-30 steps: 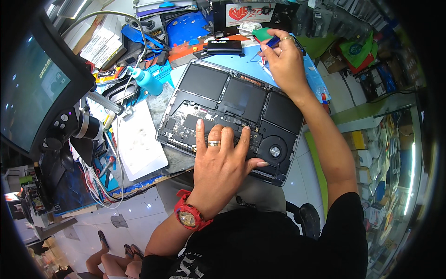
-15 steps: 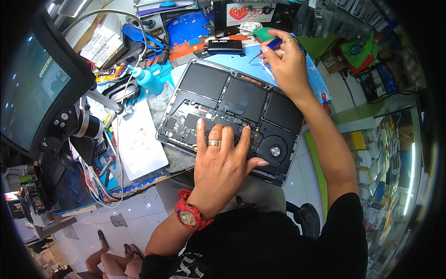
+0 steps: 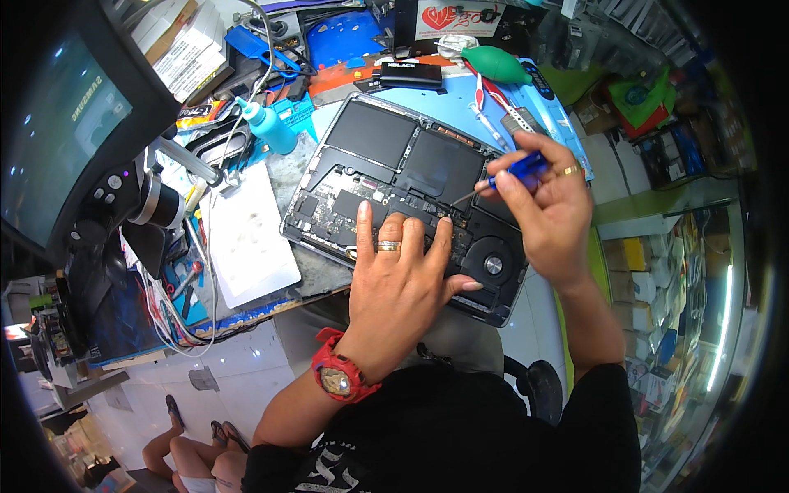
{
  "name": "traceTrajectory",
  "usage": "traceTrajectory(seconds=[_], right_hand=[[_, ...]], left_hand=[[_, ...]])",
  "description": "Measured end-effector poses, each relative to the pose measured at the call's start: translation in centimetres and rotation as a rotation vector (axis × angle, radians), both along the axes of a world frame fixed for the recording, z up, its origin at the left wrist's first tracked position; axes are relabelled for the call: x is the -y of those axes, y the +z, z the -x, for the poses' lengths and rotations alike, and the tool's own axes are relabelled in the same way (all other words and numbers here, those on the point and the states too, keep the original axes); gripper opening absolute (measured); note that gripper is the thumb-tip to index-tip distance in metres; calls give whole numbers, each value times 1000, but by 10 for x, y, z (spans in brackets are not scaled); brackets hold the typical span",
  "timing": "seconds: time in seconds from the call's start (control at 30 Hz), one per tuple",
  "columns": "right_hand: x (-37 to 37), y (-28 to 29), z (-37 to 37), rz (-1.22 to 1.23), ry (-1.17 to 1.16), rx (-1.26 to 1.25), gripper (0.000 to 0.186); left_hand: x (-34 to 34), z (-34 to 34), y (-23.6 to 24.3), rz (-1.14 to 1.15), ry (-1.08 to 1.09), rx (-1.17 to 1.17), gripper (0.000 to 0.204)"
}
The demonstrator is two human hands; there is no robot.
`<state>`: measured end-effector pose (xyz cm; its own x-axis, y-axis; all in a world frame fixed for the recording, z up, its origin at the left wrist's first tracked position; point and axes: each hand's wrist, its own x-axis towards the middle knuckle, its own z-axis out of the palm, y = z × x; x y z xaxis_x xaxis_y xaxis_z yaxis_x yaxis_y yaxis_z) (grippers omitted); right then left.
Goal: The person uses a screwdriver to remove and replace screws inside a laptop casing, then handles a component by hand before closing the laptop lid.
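Observation:
An opened laptop body (image 3: 371, 134) lies tilted across the bench's front edge, with its black batteries, circuit board and round fan (image 3: 493, 264) exposed. My left hand (image 3: 403, 283) rests on it palm down, fingers spread over the board. Between the fingers and thumb of my right hand (image 3: 556, 215) is a screwdriver with a blue handle (image 3: 528, 169). Its thin shaft slants down to the left, and the tip is at the board's upper edge, just beyond my left fingertips. Whether the tip touches a screw is too small to tell.
A monitor (image 3: 70, 123) on an arm stands at the left, above a white sheet (image 3: 249, 238). A light-blue bottle (image 3: 271, 130) is beyond the laptop's left corner. Behind the laptop lie a black box (image 3: 411, 76), a green air blower (image 3: 497, 64) and a syringe (image 3: 491, 127).
My right hand has come down and toward me, bringing the screwdriver from beyond the laptop to over its board. My left hand keeps its place on the laptop. The view has shifted slightly.

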<state>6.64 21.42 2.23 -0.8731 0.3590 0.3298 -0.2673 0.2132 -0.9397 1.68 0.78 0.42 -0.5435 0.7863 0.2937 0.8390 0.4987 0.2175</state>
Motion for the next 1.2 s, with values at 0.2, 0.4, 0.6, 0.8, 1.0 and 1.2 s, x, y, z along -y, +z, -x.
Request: traceTrajectory(seconds=[0.2, 0.4, 0.6, 0.8, 1.0, 1.2], right_hand=[[16, -16, -12, -276, -18, -125, 49], [17, -22, -4, -479, -60, -170, 51], [16, -23, -3, -484, -75, -147, 48], [15, -24, -3, -457, -72, -137, 48], [14, -22, -2, -486, -67, -116, 49], [14, -22, -2, -492, -72, -115, 49]], left_hand=[[-1, -1, 2, 24, 2, -4, 74], [-1, -1, 1, 4, 12, -27, 78], [-1, -1, 1, 15, 13, -18, 78], [-1, -1, 1, -1, 9, -11, 78], [-1, -1, 2, 5, 7, -8, 78], [-1, 0, 1, -9, 6, -20, 78]])
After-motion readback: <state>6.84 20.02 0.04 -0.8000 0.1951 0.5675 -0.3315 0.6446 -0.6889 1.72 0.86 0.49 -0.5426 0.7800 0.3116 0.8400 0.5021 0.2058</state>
